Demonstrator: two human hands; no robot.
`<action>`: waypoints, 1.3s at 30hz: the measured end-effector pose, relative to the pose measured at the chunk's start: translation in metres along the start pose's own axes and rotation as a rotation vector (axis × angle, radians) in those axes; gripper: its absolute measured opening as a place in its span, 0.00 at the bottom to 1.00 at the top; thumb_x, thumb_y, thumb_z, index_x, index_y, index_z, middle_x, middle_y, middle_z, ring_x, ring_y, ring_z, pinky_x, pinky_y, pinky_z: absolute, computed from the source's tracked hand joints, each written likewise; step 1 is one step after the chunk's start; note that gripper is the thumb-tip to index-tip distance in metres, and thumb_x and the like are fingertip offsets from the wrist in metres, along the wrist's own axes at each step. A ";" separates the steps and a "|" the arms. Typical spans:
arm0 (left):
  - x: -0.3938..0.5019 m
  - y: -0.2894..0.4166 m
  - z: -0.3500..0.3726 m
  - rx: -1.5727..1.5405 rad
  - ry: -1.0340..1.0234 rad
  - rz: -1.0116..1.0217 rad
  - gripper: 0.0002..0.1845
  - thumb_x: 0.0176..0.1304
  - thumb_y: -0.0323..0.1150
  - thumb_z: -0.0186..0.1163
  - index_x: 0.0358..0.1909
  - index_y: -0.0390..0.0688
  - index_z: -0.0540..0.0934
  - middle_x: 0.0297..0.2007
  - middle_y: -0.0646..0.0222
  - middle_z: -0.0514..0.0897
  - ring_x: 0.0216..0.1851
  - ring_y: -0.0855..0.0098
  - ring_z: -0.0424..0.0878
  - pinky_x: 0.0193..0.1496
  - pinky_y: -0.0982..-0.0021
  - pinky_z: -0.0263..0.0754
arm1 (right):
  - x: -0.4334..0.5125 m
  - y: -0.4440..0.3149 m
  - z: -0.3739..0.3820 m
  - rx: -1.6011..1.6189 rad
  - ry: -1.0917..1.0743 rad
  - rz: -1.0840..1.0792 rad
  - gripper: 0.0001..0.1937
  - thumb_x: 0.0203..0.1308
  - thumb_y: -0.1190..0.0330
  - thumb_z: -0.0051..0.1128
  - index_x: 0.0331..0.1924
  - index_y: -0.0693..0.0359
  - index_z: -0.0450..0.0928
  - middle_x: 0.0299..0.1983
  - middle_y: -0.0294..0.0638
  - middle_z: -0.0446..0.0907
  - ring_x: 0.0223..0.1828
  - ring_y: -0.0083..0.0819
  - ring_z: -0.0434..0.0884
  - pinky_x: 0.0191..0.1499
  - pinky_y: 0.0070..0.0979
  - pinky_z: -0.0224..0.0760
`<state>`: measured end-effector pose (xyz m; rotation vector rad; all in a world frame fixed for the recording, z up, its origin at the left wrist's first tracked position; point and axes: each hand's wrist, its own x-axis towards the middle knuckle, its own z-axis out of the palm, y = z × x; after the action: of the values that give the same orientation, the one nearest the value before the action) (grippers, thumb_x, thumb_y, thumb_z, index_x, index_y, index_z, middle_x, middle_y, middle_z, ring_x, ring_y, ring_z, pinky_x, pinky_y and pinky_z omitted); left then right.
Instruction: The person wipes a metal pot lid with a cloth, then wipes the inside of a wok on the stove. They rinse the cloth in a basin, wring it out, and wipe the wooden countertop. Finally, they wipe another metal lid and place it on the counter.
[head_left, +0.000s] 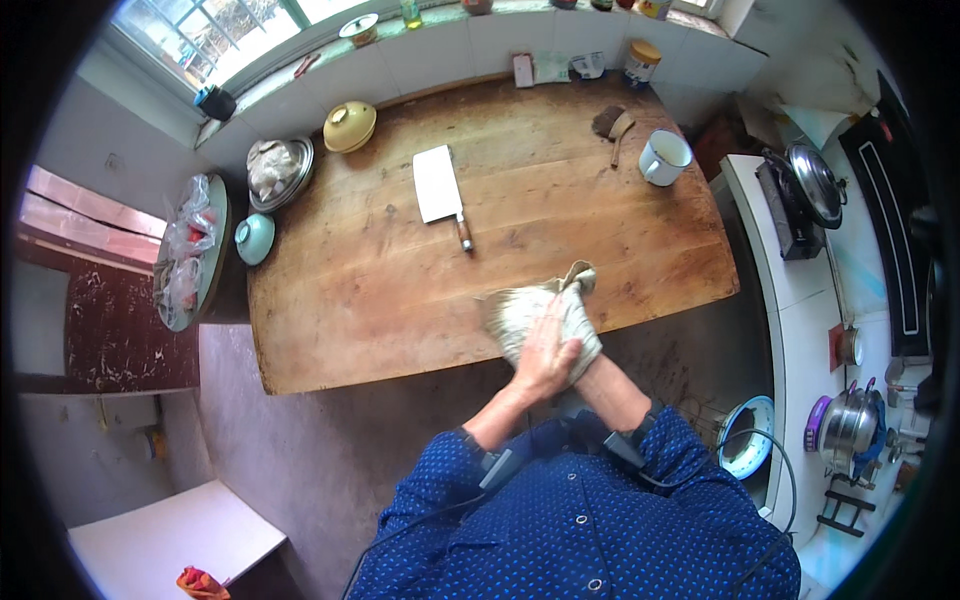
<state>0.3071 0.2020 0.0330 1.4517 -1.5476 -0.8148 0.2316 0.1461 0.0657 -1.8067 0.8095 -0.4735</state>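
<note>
A pale, crumpled cloth (521, 311) is held above the near edge of a wooden table (337, 300), partly blurred. My left hand (546, 356) lies over the cloth with its fingers extended and pressed onto it. From the right, my right forearm (611, 391) reaches in under the cloth, which hides the right hand. Farther in on the tabletop lies a cleaver (438, 184) with a broad blade and a wooden handle pointing towards me.
A white enamel mug (664, 159) and a brown brush (616, 129) occupy the table's right side. Along the left stand a yellow bowl (350, 127), a covered metal dish (279, 172) and a turquoise bowl (255, 238). A white counter (791, 315) with cookware runs along the right.
</note>
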 end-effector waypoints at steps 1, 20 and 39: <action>0.000 0.003 0.008 -0.068 -0.036 -0.059 0.43 0.80 0.52 0.53 0.82 0.29 0.59 0.81 0.37 0.60 0.85 0.44 0.54 0.86 0.53 0.46 | 0.011 0.004 -0.014 -0.301 -0.093 0.021 0.24 0.79 0.47 0.48 0.64 0.55 0.80 0.56 0.41 0.86 0.57 0.34 0.86 0.71 0.41 0.71; -0.216 -0.057 -0.094 -0.362 0.714 -0.865 0.14 0.80 0.29 0.61 0.60 0.32 0.81 0.50 0.57 0.91 0.54 0.67 0.89 0.64 0.65 0.81 | 0.072 0.226 0.144 -0.695 0.078 -0.361 0.29 0.69 0.59 0.57 0.73 0.57 0.75 0.78 0.57 0.68 0.83 0.56 0.62 0.84 0.59 0.49; 0.028 -0.098 0.021 -0.423 0.201 -0.855 0.13 0.81 0.32 0.62 0.58 0.35 0.81 0.46 0.57 0.91 0.46 0.67 0.91 0.54 0.66 0.87 | -0.008 0.405 -0.389 -1.079 0.696 0.595 0.24 0.81 0.58 0.44 0.76 0.52 0.73 0.78 0.55 0.69 0.80 0.55 0.64 0.82 0.50 0.52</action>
<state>0.3321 0.1612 -0.0591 1.7869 -0.5043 -1.3308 -0.1517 -0.1933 -0.1650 -2.1731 2.3353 -0.2578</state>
